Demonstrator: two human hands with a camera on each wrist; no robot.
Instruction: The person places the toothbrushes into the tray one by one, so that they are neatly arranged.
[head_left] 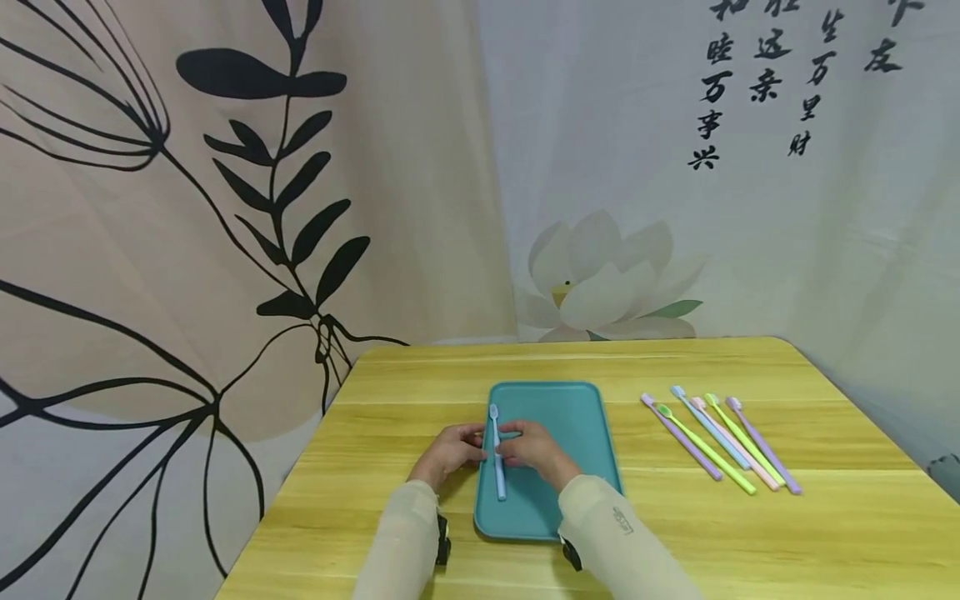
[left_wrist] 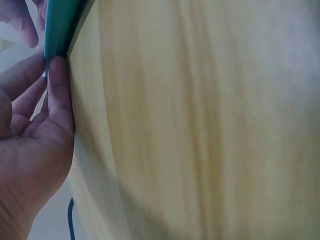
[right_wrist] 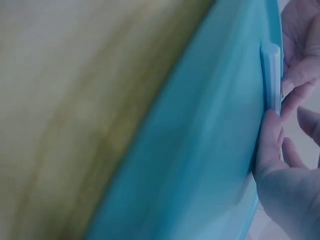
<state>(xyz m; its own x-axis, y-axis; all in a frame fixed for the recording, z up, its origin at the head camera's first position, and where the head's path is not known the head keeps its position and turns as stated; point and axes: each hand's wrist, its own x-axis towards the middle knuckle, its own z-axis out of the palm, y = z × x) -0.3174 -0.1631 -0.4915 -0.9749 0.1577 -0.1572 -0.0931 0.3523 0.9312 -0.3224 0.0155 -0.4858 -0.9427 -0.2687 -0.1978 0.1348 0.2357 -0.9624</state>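
Note:
A light blue toothbrush (head_left: 501,485) lies lengthwise along the left side of a teal tray (head_left: 551,408), its bristle head toward the far end. My right hand (head_left: 534,448) reaches over the tray and pinches the toothbrush near its middle; in the right wrist view the thumb meets the handle (right_wrist: 272,75). At the tray's left rim is my left hand (head_left: 452,450), fingers loosely bent beside the toothbrush. Its thumb lies along the outer wall of the tray (left_wrist: 56,32) in the left wrist view.
To the right of the tray, several toothbrushes in purple, green, blue and pink (head_left: 720,442) lie slanted side by side on the wooden table (head_left: 847,433). Behind the table hangs a printed curtain (head_left: 420,167).

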